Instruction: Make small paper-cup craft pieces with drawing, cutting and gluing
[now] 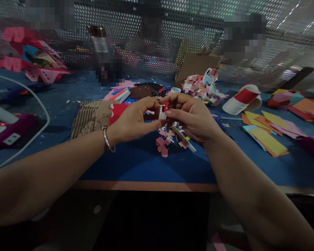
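Observation:
Between both hands, above the middle of the blue table, is a small red and white piece of paper (162,112). My left hand (140,116), with a silver bracelet at the wrist, pinches its left side between thumb and fingers. Thumb and forefinger of my right hand (191,115) close on its right side. Fingers hide part of the piece, so its full shape cannot be made out. Below the hands lie paper scraps, among them a pink paper flower (162,146). Red paper (117,112) and corrugated cardboard (90,118) lie beside my left hand.
Pink scraps and tape rolls (202,85) are heaped behind my right hand. A red and white paper cup (243,100) lies on its side, near coloured paper sheets (270,134). At left, a white cable (39,101) curves past a purple device (14,130). A perforated screen (157,45) stands behind.

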`<state>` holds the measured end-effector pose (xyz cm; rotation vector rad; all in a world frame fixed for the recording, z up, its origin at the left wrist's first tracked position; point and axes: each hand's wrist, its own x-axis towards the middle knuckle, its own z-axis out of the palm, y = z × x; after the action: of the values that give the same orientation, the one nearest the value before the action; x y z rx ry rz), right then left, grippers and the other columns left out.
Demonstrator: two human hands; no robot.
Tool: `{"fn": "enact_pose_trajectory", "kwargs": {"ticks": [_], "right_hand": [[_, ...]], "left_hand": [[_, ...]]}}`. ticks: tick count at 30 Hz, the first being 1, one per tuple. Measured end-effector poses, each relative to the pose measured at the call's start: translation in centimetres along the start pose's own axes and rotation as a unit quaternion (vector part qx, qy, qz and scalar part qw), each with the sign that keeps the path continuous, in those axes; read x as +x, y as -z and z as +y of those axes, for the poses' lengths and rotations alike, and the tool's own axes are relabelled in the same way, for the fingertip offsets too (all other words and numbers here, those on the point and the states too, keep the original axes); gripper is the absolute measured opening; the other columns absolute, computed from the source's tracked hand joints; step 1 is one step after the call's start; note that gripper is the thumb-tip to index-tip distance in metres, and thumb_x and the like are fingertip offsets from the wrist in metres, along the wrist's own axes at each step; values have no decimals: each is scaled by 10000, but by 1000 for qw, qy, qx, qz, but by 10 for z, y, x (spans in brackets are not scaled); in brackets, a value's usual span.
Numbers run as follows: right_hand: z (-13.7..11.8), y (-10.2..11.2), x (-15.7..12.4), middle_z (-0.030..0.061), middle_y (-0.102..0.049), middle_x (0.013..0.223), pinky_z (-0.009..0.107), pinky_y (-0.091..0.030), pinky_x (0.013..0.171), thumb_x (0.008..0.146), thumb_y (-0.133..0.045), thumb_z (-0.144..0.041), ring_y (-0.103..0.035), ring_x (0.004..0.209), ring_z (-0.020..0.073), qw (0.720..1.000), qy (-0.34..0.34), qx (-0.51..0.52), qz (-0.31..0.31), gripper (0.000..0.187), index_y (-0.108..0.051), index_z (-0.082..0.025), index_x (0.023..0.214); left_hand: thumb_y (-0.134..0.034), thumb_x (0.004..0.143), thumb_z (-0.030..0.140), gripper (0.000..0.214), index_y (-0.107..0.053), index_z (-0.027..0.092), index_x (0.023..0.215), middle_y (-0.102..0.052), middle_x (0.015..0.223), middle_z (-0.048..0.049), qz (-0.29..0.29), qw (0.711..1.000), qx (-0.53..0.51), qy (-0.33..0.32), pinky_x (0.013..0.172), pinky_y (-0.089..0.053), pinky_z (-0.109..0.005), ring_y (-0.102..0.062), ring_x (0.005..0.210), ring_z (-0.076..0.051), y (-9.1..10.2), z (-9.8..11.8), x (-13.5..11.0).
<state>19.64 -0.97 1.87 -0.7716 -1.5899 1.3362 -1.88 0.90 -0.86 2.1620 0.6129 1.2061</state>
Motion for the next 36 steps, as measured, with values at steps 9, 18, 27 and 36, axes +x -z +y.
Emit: {"fn": "enact_pose_trajectory", "kwargs": {"ticks": [9,18,27,36], "right_hand": [[-3,-4,-2,-5,-744,899,304,-587,682,792,-884,-285,-659,732,139,999,28,-35,19,279,-735,-213,1017],[-10,-9,-5,2,-740,935,290,-589,692,805,-843,-262,-673,779,143,998,42,-29,23,332,-738,-214,1116],[-12,-9,-7,12,-752,979,285,-582,687,813,-834,-269,-688,823,157,996,78,-49,13,326,-740,-219,1121],[-12,-7,-9,29,-770,1029,305,-606,753,844,-851,-355,-723,922,190,994,71,-76,13,367,-737,-231,1170]], "left_hand": [[-918,879,490,389,-631,228,893,-660,1000,-40,-11,995,-102,21,774,-594,-324,-625,853,-163,-5,-5,0],[-874,931,515,386,-595,250,909,-669,1070,-64,-10,995,-98,-1,795,-594,-359,-642,913,-187,-6,-2,0],[-887,912,566,448,-578,243,873,-631,1106,-74,-4,994,-107,1,847,-623,-403,-637,989,-210,-6,7,0],[-911,891,547,458,-567,245,884,-606,1028,-43,-27,989,-145,27,768,-633,-365,-623,883,-179,-7,6,2]]}}
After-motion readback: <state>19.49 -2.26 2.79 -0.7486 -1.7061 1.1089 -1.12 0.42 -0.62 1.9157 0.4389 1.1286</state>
